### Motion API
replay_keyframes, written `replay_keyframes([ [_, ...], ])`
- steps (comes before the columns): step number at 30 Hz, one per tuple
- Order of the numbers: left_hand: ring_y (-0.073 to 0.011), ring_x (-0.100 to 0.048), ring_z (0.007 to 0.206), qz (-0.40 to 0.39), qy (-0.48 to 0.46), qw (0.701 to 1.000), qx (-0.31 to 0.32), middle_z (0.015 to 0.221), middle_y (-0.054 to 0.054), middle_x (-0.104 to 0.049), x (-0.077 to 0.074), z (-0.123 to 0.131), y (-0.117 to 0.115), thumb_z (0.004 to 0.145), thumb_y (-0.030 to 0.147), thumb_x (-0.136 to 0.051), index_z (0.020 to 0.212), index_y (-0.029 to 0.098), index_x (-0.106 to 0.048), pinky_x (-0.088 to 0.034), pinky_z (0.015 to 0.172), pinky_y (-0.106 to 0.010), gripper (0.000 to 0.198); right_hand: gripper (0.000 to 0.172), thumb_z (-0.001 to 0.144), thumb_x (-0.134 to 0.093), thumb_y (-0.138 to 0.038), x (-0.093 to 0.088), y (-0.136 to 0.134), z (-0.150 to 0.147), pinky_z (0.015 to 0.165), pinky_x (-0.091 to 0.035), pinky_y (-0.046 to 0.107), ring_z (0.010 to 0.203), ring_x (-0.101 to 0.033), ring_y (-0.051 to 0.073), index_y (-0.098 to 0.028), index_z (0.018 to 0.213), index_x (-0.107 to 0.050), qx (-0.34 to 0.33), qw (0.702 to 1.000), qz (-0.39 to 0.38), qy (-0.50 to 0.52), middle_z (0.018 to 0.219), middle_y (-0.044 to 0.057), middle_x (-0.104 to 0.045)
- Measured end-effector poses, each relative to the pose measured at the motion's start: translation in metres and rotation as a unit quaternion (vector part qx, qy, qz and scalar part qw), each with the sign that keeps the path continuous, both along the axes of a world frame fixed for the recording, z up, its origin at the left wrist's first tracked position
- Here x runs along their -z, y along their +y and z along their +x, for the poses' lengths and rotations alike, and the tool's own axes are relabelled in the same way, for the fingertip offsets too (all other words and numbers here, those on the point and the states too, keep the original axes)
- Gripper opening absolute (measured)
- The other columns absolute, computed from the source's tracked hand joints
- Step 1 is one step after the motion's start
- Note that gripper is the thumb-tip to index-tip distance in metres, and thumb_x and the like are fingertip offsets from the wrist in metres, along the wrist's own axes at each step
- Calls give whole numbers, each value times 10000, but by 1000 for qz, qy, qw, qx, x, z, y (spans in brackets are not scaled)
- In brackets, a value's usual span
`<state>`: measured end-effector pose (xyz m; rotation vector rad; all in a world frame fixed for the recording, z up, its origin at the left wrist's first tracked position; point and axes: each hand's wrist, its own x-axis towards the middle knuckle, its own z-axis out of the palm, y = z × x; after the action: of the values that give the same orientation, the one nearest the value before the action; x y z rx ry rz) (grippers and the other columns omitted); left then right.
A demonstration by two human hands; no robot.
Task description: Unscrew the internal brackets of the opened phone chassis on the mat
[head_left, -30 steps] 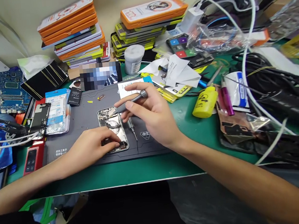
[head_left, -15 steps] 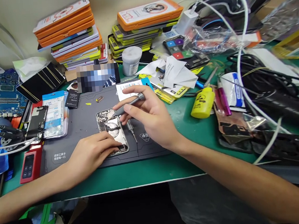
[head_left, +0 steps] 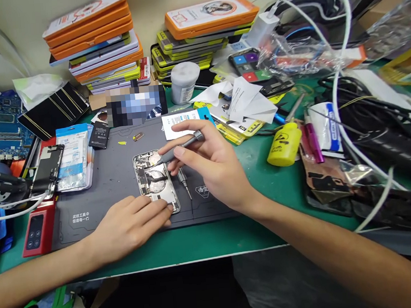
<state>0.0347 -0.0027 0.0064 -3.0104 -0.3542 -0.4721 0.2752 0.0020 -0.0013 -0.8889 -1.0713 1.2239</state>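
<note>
Head view: we had the opened phone housing in front of us on the dark grey work mat, its long axis running away from our body, with the far end leaning a little to the left. It lay between our two hands, beyond the fingertips of the left hand and to the left of the right hand. We judged the left hand the nearer of the two, since its fingers lay over the housing's near end, while the right reached the far half mainly through its tool.

That tool was a grey precision screwdriver, which we grasped between the right thumb and fingers. Its shaft slanted down and leftward across the housing's long axis, so the working end came to the inner parts of the upper half (whether the tip touched anything there, we could not tell). The right wrist was raised, the forearm coming in from the lower right, the palm turned toward the housing and the driver's rounded cap up by the forefinger.

Our left hand lay low, palm down, knuckles bent and fingers close together; whether it pinched the edge or merely rested there was hidden from us. A second, silver screwdriver lay on the mat just right of the housing, below the right hand's curled fingers
</note>
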Motion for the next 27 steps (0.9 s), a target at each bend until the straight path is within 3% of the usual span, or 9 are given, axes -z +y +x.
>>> replay_keyframes([
  [3,-209,-722,1017,70,2,997,36,1241,-139,-805,6,-4,-5,1134,353,-639,1328,33,-724,-550,718,-345,383,292,998,-743,-321,2,0,1,745,-676,328,752,-747,135,-279,1238,-582,8,1000,-1,-18,1054,10,-820],
  [5,-213,-725,1044,86,7,995,42,1276,-149,-800,10,-6,-7,1117,332,-676,1370,14,-711,-547,730,-351,408,306,1007,-744,-335,3,0,3,748,-684,343,754,-753,144,-297,1257,-572,16,999,2,-32,1064,10,-821],
  [9,-187,-720,984,58,-8,998,38,1274,-134,-803,13,-8,-7,1117,318,-679,1374,28,-715,-538,743,-341,389,361,1009,-747,-348,5,1,6,725,-682,365,728,-754,159,-337,1304,-539,24,999,6,-45,1052,1,-820],
  [15,-161,-694,961,41,-32,999,16,1273,-118,-803,14,-7,-6,1118,333,-678,1338,74,-730,-524,731,-317,344,407,991,-746,-298,3,0,7,556,-608,356,580,-667,171,-353,1329,-527,66,997,-22,-28,894,-4,-784],
  [21,-155,-657,750,-58,-38,998,4,1188,-86,-814,11,-5,-2,1138,286,-602,1309,87,-708,-508,592,-331,283,387,1031,-711,-398,5,-5,1,514,-598,334,561,-646,151,-413,1351,-495,-11,998,-55,-20,883,-40,-716],
  [27,-140,-764,822,-118,-25,993,-17,1218,-77,-789,13,-5,-2,1180,307,-476,1323,147,-695,-579,632,-250,307,539,972,-785,-428,5,-11,-7,545,-625,335,564,-651,143,-356,1403,-469,-90,990,-106,-7,898,-35,-710],
])
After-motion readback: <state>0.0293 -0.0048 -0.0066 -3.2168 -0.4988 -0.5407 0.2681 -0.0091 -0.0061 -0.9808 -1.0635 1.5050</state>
